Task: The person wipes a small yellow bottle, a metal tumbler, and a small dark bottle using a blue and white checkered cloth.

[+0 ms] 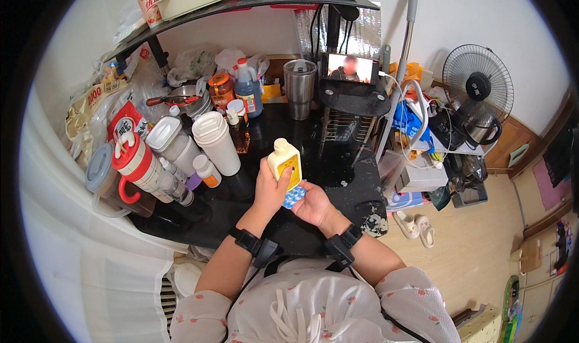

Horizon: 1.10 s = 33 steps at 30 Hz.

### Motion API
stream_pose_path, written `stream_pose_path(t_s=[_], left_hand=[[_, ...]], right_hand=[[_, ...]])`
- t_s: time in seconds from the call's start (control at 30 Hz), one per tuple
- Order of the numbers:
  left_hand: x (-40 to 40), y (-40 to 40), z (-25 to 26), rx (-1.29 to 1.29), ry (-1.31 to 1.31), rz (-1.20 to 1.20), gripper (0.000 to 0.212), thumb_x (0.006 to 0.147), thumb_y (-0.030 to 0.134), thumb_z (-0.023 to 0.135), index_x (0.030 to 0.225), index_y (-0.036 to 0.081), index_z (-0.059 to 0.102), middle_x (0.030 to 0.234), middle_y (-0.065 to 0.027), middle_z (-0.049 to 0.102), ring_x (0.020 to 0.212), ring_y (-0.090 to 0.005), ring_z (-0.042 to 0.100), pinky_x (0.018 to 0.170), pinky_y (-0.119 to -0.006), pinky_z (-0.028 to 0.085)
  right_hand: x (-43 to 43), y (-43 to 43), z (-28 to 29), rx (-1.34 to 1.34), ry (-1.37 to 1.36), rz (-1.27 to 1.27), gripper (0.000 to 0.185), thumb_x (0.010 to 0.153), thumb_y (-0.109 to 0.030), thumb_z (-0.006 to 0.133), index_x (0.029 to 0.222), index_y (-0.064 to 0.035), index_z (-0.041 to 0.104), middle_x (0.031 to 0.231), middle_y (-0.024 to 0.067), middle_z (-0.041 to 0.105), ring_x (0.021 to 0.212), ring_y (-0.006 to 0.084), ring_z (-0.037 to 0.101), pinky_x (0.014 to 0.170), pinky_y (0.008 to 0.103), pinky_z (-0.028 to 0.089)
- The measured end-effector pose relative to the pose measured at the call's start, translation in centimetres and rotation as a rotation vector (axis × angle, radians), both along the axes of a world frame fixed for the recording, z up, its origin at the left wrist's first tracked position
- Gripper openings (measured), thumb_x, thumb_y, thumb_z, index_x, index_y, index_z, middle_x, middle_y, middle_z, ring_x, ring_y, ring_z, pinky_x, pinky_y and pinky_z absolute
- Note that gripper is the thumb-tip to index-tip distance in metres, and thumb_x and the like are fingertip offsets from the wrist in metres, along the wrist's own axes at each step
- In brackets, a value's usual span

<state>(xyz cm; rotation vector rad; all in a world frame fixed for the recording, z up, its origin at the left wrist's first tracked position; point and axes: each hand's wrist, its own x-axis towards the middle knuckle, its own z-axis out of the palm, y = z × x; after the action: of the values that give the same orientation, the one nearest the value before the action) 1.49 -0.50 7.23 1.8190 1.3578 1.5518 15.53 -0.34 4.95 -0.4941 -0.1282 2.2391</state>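
My left hand (270,187) is wrapped around a cream plastic bottle (285,160) with a yellow label, its cap upward. Just below it, my right hand (314,206) holds a blue-and-white patterned cloth or sponge (294,197) against the bottle's base. Both are above the glossy black table (267,234). To the left stand a white lidded tumbler (219,144), a small white bottle with an orange label (207,171) and a pump bottle (237,130). The fingers partly cover the cloth or sponge and the bottle's label.
Left, a red-and-white handled cup (144,171) stands among jars and bags. A steel tumbler (299,90) is at the back. A phone (349,68) sits on a black stand (355,98) above a wire rack (346,128). A fan (478,86) and cluttered shelf (457,147) are right.
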Motion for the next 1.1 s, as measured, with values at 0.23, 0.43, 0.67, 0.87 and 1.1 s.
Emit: stream_pose_path(t_s=[0.23, 0.43, 0.67, 0.87, 1.1], left_hand=[[-0.7, -0.7, 0.8, -0.046, 0.024, 0.011, 0.048, 0.096, 0.026, 0.066, 0.13, 0.001, 0.043, 0.114, -0.0236, 0.064, 0.105, -0.0386, 0.066, 0.088, -0.043, 0.053], [-0.2, -0.3, 1.4, -0.187, -0.228, -0.241, 0.064, 0.097, 0.014, 0.064, 0.152, 0.009, 0.032, 0.126, -0.0207, 0.059, 0.109, -0.0339, 0.063, 0.095, -0.041, 0.05], [0.8, -0.8, 1.4, -0.177, 0.291, -0.07, 0.079, 0.098, 0.034, 0.059, 0.158, 0.001, 0.019, 0.149, -0.0207, 0.042, 0.129, -0.0401, 0.048, 0.109, -0.044, 0.04], [1.1, -2.2, 2.9, -0.107, 0.444, -0.128, 0.088, 0.093, 0.035, 0.067, 0.158, 0.003, 0.019, 0.155, -0.0205, 0.036, 0.137, -0.0394, 0.042, 0.114, -0.044, 0.035], [1.2, -3.0, 2.4, 0.064, 0.431, -0.305, 0.075, 0.09, 0.021, 0.07, 0.154, 0.003, 0.035, 0.16, -0.0181, 0.032, 0.136, -0.0385, 0.041, 0.115, -0.044, 0.033]], right_hand=[[1.9, 1.5, 2.1, 0.025, -0.136, -0.08, 0.04, 0.109, -0.027, 0.035, 0.133, 0.0006, 0.052, 0.13, 0.0159, 0.063, 0.118, 0.0294, 0.063, 0.108, 0.045, 0.046], [1.4, 0.9, 1.0, 0.139, -0.101, 0.03, 0.038, 0.107, -0.025, 0.039, 0.134, -0.0025, 0.055, 0.125, 0.0139, 0.066, 0.114, 0.0281, 0.065, 0.103, 0.0421, 0.05], [0.1, 0.1, 0.4, 0.239, -0.122, -0.04, 0.038, 0.106, -0.027, 0.041, 0.134, -0.0053, 0.055, 0.124, 0.0112, 0.067, 0.113, 0.027, 0.065, 0.104, 0.0422, 0.05], [0.3, 1.3, 2.2, 0.301, 0.001, -0.15, 0.032, 0.107, -0.027, 0.041, 0.127, -0.0093, 0.059, 0.12, 0.0077, 0.066, 0.111, 0.0246, 0.064, 0.1, 0.0404, 0.051], [3.9, 3.7, 3.6, 0.26, 0.175, -0.076, 0.046, 0.107, -0.043, 0.039, 0.12, -0.0049, 0.061, 0.113, 0.0135, 0.068, 0.105, 0.0311, 0.064, 0.1, 0.0452, 0.05]])
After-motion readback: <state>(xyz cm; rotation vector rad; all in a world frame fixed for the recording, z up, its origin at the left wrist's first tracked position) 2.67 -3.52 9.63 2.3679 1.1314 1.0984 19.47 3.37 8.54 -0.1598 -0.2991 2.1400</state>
